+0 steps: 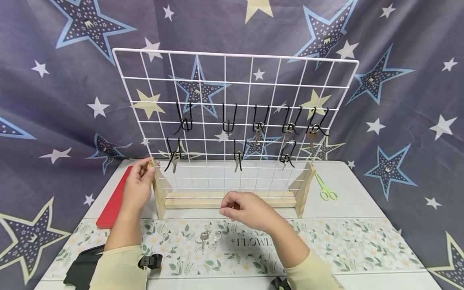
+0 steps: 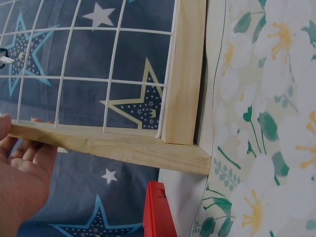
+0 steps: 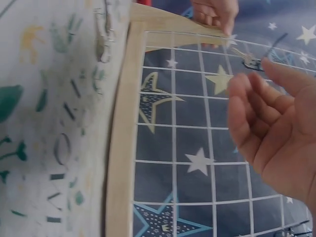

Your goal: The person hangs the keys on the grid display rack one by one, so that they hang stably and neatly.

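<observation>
A person's left hand grips the upper part of the pale wooden left side piece of a stand, thumb on the near side and fingers behind. The right hand hangs in the air before the stand's long pale wooden base bar, fingers loosely bent and holding nothing, hiding part of the bar. The stand carries a tall white wire grid and stands across the middle of the white worktop, between its front and back edges. Black metal double-pronged hooks sit on the grid in two rows; small metal keys hang from several, including the three rightmost of the upper row. Two loose silvery keys lie side by side on a white floral runner toward the worktop's front edge, left of dark lettering partly covered by the right forearm. A flat red oblong case lies along the left edge, just outside the left arm; light-green scissors lie beyond the stand's right side. A black object occupies the front left corner.
</observation>
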{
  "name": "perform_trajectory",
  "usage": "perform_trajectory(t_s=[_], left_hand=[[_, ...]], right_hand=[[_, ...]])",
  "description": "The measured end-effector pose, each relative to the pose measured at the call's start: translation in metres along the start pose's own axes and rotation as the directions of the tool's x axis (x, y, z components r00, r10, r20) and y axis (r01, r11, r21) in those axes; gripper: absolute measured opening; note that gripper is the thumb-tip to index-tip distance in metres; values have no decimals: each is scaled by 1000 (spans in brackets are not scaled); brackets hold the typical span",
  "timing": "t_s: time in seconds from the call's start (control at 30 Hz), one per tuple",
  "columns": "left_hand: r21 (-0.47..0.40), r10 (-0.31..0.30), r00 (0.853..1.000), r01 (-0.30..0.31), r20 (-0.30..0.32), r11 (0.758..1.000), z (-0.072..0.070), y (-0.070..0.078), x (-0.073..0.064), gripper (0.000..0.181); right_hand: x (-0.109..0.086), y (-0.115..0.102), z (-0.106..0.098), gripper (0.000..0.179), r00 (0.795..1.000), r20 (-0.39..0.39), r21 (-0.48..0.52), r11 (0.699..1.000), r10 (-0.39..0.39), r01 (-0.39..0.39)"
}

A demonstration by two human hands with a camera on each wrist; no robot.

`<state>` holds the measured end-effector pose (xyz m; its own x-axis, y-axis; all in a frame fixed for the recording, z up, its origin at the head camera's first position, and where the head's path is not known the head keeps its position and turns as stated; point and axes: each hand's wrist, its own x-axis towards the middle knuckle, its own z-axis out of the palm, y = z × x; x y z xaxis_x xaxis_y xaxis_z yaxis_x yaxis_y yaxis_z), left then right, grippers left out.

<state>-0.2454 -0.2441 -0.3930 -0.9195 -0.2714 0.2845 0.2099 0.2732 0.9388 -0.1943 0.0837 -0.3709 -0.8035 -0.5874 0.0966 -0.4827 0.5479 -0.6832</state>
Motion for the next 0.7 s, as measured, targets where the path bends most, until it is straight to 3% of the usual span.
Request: perform_trajectory(t_s=[0.2, 0.4, 0.7], left_hand=[[0, -7, 1000, 7, -8, 1000, 1, 0, 0, 41], [6, -26, 1000, 26, -7, 1000, 0, 0, 0, 42], [-9, -12, 1000, 12, -5, 1000, 0, 0, 0, 41]], right_hand=[[12, 9, 17, 14, 998, 64, -206, 979, 8, 5], [24, 13, 34, 18, 993, 104, -355, 935, 46, -6], [36, 14, 53, 24, 976, 148, -466, 882, 157, -72]])
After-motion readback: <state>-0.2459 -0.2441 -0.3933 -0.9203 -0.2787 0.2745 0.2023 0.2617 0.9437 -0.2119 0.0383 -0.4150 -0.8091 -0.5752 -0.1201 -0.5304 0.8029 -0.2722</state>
